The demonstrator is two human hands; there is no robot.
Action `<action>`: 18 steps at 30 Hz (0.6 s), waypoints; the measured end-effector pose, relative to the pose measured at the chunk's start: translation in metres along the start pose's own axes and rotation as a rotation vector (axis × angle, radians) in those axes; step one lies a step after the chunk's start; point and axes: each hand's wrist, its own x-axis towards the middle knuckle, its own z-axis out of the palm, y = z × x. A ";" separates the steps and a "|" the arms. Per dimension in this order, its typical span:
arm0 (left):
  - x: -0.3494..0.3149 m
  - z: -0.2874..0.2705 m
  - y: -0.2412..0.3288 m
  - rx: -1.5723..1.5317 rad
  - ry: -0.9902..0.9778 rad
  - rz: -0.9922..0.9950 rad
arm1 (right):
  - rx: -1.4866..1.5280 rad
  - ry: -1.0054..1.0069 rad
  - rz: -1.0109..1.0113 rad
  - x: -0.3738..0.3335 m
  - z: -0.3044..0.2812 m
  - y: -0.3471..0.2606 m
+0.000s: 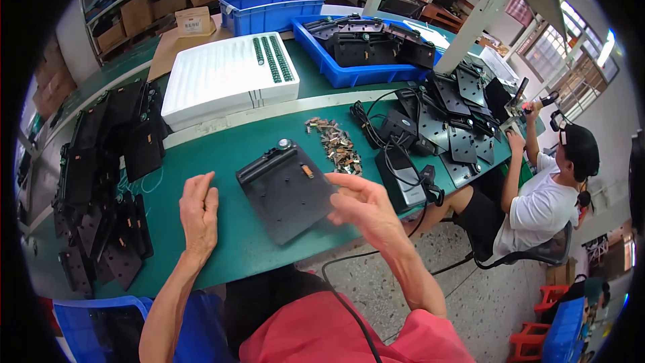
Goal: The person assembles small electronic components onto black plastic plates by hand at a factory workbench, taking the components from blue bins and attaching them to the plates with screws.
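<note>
A flat black plate [287, 200] with a roller-like bar along its far edge is in front of me on the green table. It has several small holes, a small copper-coloured clip and a round silver end piece. My right hand [366, 207] has its fingers and thumb at the plate's right edge, pinching it. My left hand [200, 214] is left of the plate and apart from it, fingers stretched forward, holding nothing. A pile of small metal clips [337, 146] lies just beyond the plate.
Black plates pile up at left [111, 154] and right [463, 111]. A corded black device [401, 178] stands near the right edge. Farther back are a white foam tray [215, 84] with green parts and a blue bin [342, 79] of plates. A co-worker [547, 205] sits at right.
</note>
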 end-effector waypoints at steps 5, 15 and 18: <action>-0.003 0.000 -0.008 0.211 0.055 0.176 | 0.001 0.027 -0.013 -0.005 -0.006 -0.009; -0.017 0.005 -0.002 0.258 0.002 0.130 | -0.050 0.006 -0.061 0.005 0.019 -0.008; -0.016 0.010 -0.005 0.281 -0.009 0.148 | -0.067 -0.044 -0.060 0.011 0.022 -0.007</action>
